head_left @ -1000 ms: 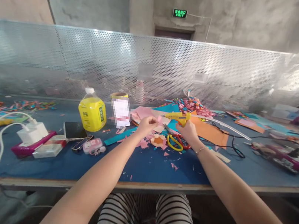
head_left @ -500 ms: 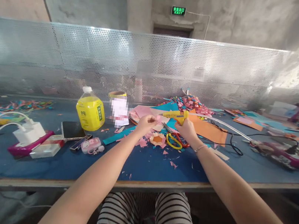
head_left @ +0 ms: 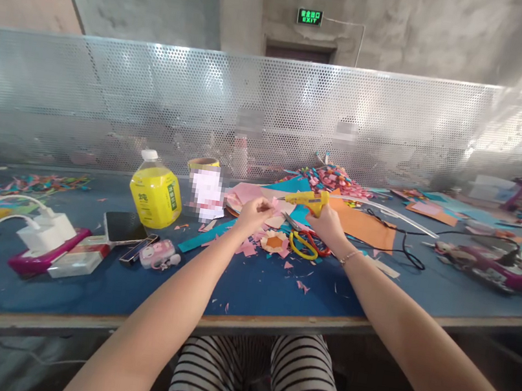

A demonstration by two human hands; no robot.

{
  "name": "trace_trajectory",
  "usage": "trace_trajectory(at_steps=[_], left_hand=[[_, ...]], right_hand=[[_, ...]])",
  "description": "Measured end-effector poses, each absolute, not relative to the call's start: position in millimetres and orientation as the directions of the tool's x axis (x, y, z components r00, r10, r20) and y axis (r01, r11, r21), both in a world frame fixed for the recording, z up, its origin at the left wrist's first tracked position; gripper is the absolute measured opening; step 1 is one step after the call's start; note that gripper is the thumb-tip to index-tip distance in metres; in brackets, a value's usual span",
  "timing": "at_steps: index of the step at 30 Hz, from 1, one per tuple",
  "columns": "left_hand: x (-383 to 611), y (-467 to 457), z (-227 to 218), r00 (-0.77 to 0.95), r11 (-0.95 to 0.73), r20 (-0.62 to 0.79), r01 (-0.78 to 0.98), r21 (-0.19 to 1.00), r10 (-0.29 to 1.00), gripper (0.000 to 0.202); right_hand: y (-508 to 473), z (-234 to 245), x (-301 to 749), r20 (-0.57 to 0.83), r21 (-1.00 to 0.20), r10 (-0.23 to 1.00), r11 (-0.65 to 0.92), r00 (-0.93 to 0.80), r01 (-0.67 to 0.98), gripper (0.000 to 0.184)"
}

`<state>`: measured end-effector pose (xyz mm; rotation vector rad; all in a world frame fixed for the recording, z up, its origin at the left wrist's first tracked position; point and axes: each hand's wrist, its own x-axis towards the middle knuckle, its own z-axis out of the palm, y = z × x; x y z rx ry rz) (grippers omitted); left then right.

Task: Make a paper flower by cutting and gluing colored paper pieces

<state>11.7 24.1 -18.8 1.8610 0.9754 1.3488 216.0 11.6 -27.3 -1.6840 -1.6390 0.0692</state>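
Note:
My right hand [head_left: 328, 224] is closed around the handle of a yellow glue gun [head_left: 307, 199]. Its nozzle points left, and a long clear glue stick [head_left: 388, 212] trails from its back end. My left hand [head_left: 254, 214] is closed in a pinch just left of the nozzle, with a small pink paper piece [head_left: 274, 203] at the fingertips. Whether the nozzle touches the paper I cannot tell. Below and between the hands lies a pink and cream paper shape with an orange centre [head_left: 275, 243]. Scissors with yellow and red handles [head_left: 303, 245] rest beside it.
Orange paper [head_left: 366, 227] and a heap of coloured paper strips [head_left: 336, 179] lie behind. A yellow-liquid bottle [head_left: 157, 192], a phone [head_left: 123, 227] and a power strip with chargers [head_left: 48, 255] stand left. A black cable [head_left: 404, 251] loops at right. Perforated metal screen [head_left: 283, 114] runs behind.
Pink paper now shows more plainly at my left fingertips, which have turned slightly. My right hand keeps its hold on the glue gun. The whole view has shifted a little.

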Motion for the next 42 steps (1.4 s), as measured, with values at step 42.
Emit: trace_trajectory(at_steps=[42], left_hand=[[17.3,18.5,-8.9,0.043,-0.321,0.330,-0.149,0.935,0.943,0.026]], right_hand=[[-2.9,-17.0,205.3,0.512,-0.544,0.844,0.174,0.160,0.821,0.035]])
